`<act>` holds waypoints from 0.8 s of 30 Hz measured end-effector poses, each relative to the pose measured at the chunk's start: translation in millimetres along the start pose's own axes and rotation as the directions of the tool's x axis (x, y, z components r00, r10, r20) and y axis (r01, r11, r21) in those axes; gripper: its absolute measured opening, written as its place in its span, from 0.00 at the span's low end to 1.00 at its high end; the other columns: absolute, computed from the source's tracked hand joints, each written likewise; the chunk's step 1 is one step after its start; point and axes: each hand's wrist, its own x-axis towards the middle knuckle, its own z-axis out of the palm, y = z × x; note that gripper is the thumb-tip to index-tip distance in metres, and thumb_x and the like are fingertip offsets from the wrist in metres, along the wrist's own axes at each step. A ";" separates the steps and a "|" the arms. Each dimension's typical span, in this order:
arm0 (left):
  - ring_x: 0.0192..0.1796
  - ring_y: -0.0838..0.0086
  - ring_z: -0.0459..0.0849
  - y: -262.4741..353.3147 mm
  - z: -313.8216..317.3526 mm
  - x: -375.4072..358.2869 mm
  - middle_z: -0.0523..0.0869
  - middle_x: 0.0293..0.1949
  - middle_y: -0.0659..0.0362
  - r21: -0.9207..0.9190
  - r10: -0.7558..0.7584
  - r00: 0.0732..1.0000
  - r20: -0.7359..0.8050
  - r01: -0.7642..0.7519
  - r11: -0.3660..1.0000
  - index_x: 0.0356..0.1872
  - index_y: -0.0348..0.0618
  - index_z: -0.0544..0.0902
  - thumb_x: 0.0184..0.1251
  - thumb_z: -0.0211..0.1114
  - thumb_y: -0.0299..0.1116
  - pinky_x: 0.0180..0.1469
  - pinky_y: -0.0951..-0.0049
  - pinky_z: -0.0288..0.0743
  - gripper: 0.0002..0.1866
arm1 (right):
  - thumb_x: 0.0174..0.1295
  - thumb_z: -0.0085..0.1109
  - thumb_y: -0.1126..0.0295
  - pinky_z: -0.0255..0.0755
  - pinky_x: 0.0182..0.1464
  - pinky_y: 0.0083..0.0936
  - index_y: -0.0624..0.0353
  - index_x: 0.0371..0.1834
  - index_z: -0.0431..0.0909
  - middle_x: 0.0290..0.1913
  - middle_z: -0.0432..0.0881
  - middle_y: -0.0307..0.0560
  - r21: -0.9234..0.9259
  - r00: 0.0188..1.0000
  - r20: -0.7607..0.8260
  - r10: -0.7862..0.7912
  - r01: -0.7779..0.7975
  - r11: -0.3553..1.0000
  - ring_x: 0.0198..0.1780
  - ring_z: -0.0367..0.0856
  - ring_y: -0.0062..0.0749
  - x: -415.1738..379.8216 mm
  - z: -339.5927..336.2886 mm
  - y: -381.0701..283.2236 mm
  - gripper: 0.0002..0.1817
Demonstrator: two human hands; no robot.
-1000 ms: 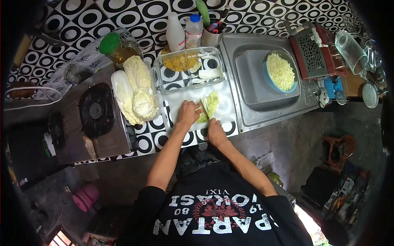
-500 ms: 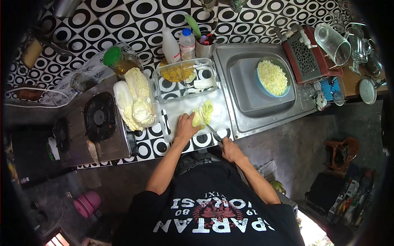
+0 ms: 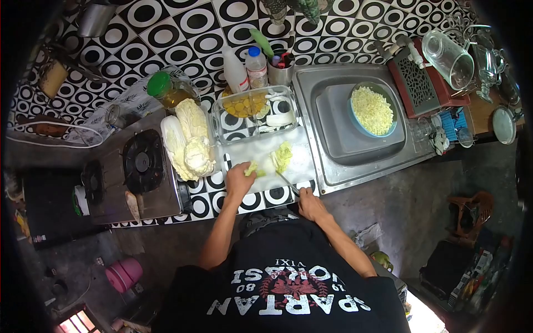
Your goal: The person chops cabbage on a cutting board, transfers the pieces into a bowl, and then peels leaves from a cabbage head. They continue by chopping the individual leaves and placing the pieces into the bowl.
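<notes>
My left hand point(image 3: 240, 181) pinches a small piece of napa cabbage leaf point(image 3: 252, 168) over the left part of the white cutting board point(image 3: 297, 152). A larger pale green cabbage piece point(image 3: 282, 157) lies on the board to its right, apart from that hand. My right hand point(image 3: 312, 204) is closed around the handle of a knife point(image 3: 287, 182) at the counter's front edge. The blade points up and left, its tip close to the lower edge of the larger piece.
Behind the board stands a clear divided container point(image 3: 222, 136) with some white pieces inside. Whole napa cabbages point(image 3: 189, 139) lie left, beside the gas stove point(image 3: 166, 191). A bowl of chopped cabbage point(image 3: 373, 111) rests on a grey upturned basin point(image 3: 338, 139) in the sink point(image 3: 308, 100).
My left hand has moved left, away from the larger cabbage piece, with a small leaf piece in its fingers. The knife stays beside the larger piece. The whole view has shifted slightly.
</notes>
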 end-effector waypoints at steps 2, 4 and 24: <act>0.35 0.58 0.83 2.7 -9.6 4.0 0.83 0.34 0.47 -0.119 -0.070 0.996 -0.054 0.063 0.991 0.41 0.39 0.82 0.44 0.68 0.31 0.39 0.68 0.76 0.19 | 0.56 0.49 0.72 0.70 0.43 0.50 0.65 0.46 0.61 0.43 0.68 0.67 -0.010 1.000 0.016 0.006 -0.006 1.000 0.42 0.75 0.64 6.8 -2.7 3.7 0.16; 0.33 0.62 0.83 4.5 -14.9 11.1 0.84 0.33 0.48 -0.191 -0.039 0.992 -0.120 0.016 0.981 0.40 0.38 0.82 0.45 0.69 0.31 0.36 0.70 0.76 0.18 | 0.57 0.49 0.71 0.70 0.44 0.50 0.65 0.46 0.61 0.43 0.69 0.67 0.040 1.000 -0.012 -0.011 0.012 0.999 0.42 0.74 0.64 5.9 -3.0 7.7 0.16; 0.47 0.54 0.76 44.9 53.5 36.6 0.77 0.39 0.47 -0.006 0.036 0.995 0.089 -0.035 0.999 0.48 0.41 0.78 0.48 0.69 0.40 0.51 0.65 0.70 0.24 | 0.58 0.48 0.73 0.66 0.51 0.43 0.69 0.44 0.68 0.43 0.73 0.68 0.302 0.995 -0.042 -0.095 0.103 0.948 0.47 0.72 0.62 -15.2 -52.9 39.0 0.13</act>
